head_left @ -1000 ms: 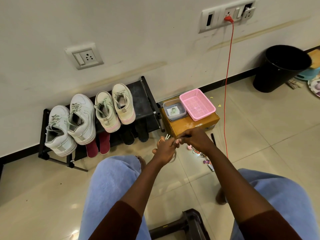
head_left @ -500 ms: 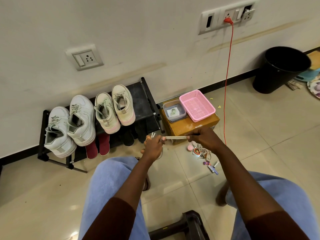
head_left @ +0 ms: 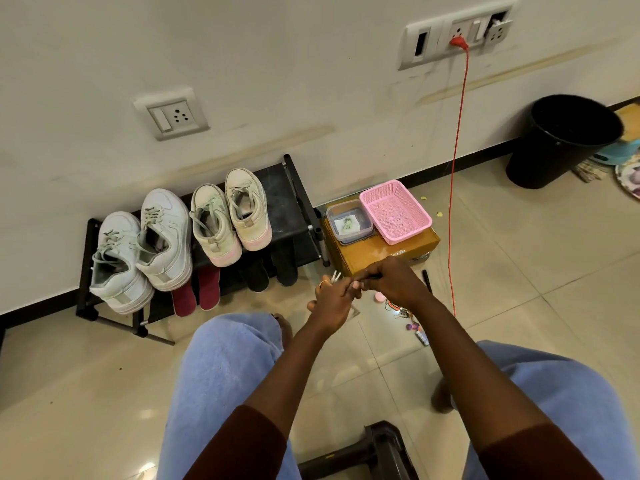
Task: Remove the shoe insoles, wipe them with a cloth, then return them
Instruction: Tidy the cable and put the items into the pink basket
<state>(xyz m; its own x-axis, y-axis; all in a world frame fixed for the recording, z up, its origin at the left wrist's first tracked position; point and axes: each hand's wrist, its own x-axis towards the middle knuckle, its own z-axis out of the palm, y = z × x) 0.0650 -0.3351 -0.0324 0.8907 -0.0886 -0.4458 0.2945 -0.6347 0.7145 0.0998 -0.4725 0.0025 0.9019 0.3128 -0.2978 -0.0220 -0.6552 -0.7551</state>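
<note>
Head view, hands (head_left: 351,292) pinching pale strip (head_left: 335,277) (touching), shoes (head_left: 215,225) well left

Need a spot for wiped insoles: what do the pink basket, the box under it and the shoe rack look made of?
Pink basket: moulded plastic, judging by its perforated mesh walls and even colour. Box: matt brown cardboard, by its colour and square edges. Shoe rack: black, with a dull shelf and tube posts. Whether it is metal or plastic, I cannot tell.

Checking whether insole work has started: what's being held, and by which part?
The left hand pinches a thin pale strip just below its two protruding tips. The right hand curls its fingers there too; its hold is hidden.
</note>
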